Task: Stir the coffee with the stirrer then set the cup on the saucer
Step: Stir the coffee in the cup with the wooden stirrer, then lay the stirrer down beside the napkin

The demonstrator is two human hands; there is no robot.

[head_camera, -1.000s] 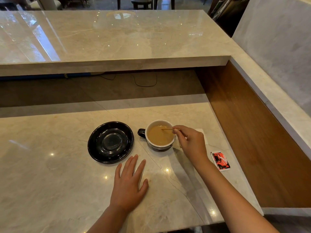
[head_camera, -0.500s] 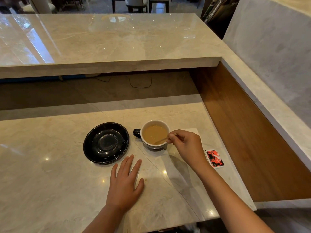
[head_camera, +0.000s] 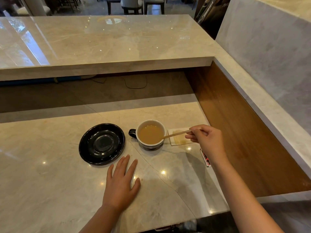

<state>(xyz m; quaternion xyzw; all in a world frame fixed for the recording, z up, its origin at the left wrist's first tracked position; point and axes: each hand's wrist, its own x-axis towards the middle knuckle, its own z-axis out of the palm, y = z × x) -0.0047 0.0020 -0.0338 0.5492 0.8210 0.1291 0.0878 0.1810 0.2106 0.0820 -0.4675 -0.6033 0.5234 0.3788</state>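
Head view shows the right hand [head_camera: 206, 142] pinching a thin wooden stirrer [head_camera: 176, 135] between thumb and fingertips, the stick slanting down to the left so that its lower end rests at the right rim of a round white-lined cup with a dark outside and dark handle [head_camera: 150, 134]. The cup holds light brown coffee [head_camera: 150, 134] and stands on the pale marble surface [head_camera: 50, 182], its handle pointing left toward a glossy black round saucer [head_camera: 102, 144] just beside it, the two apart. A stained white paper napkin [head_camera: 179, 137] lies under the stirrer, right of the cup. A small red and black sachet [head_camera: 205, 158] lies partly hidden by the right wrist. The left hand [head_camera: 122, 184] lies flat, fingers spread, on the surface below the saucer, holding nothing.
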